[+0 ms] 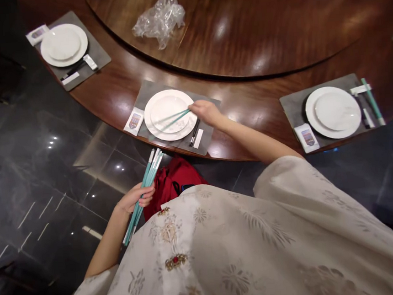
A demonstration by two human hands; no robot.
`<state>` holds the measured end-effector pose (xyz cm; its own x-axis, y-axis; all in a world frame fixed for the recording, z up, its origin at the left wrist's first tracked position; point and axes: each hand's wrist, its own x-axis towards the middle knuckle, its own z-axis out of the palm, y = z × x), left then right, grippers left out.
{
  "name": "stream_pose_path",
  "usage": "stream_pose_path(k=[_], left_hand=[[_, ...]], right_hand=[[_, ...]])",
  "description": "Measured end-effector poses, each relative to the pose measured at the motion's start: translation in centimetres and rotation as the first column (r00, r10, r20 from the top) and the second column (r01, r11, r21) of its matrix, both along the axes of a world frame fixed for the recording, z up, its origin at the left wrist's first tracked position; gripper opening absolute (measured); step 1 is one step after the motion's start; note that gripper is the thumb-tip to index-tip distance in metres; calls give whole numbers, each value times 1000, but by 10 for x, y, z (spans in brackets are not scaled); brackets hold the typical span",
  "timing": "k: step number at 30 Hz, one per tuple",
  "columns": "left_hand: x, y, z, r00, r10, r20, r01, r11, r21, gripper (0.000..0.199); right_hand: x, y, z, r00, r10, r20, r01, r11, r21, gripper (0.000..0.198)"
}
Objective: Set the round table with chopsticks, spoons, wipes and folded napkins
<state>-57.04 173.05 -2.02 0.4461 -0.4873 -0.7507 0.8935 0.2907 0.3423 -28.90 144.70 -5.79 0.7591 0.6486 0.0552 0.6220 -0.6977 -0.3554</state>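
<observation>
My left hand [138,197] is closed around a bundle of teal chopsticks with white ends [154,165], held low beside the table edge. In my right hand [207,112] are thin teal chopsticks [176,118], blurred by motion, pinched at one end above the middle place setting. Under them lie two stacked white plates [150,124] on a grey placemat [185,144]. A white packet with a printed badge [134,120] rests left of the plates. Black-and-white chopsticks [193,136] and a white paper strip [199,139] lie to their right.
Another setting with stacked plates [337,110] is at right, a teal pair of chopsticks [372,100] on its far side. A third setting [63,44] stands at upper left. Crumpled clear plastic [161,19] lies on the raised round turntable [258,27]. Something red [175,177] sits below the edge.
</observation>
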Motion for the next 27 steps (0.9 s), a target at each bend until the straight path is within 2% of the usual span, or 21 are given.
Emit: stream_pose_path(k=[1, 2, 4, 6, 8, 9, 11, 16, 18, 20, 22, 24, 27], left_hand=[[5, 5, 0, 1000, 2, 4, -2, 1000, -10, 34], [11, 10, 0, 1000, 12, 7, -12, 1000, -16, 34], [25, 20, 0, 999, 46, 12, -45, 999, -15, 34], [40, 29, 0, 998, 65, 24, -65, 998, 12, 35], [55, 38, 2, 999, 38, 36, -39, 999, 33, 36], [62, 42, 3, 999, 15, 42, -17, 999, 41, 36], [74, 50, 6, 998, -28, 52, 25, 998, 59, 35], [88, 63, 12, 997, -64, 53, 59, 993, 102, 31], [89, 66, 12, 997, -62, 48, 57, 993, 100, 32], [89, 66, 12, 998, -51, 42, 47, 994, 101, 32], [88, 67, 11, 999, -35, 38, 31, 994, 109, 32], [87, 66, 12, 999, -19, 41, 14, 993, 121, 33], [88, 67, 12, 999, 3, 50, -10, 992, 129, 33]], right_hand=[[7, -21, -5, 983, -176, -51, 177, 984, 16, 22], [9, -40, -12, 933, -335, -130, 340, 940, 12, 20], [-1, -68, -33, 757, -553, -349, 573, 818, -53, 18], [-25, -79, -59, 543, -630, -555, 690, 712, -133, 17], [-51, -76, -84, 354, -632, -689, 762, 622, -179, 17], [-63, -71, -94, 287, -625, -726, 789, 584, -191, 18], [-78, -59, -109, 205, -609, -766, 821, 534, -205, 21], [-82, -44, -121, 126, -612, -781, 816, 512, -269, 21], [-77, -44, -121, 117, -651, -750, 786, 523, -331, 16], [-72, -45, -121, 174, -718, -674, 705, 569, -424, 13], [-68, -44, -120, 266, -763, -588, 601, 609, -518, 17], [-66, -44, -119, 322, -778, -539, 542, 618, -569, 24], [-67, -46, -120, 351, -789, -503, 518, 612, -598, 33]])
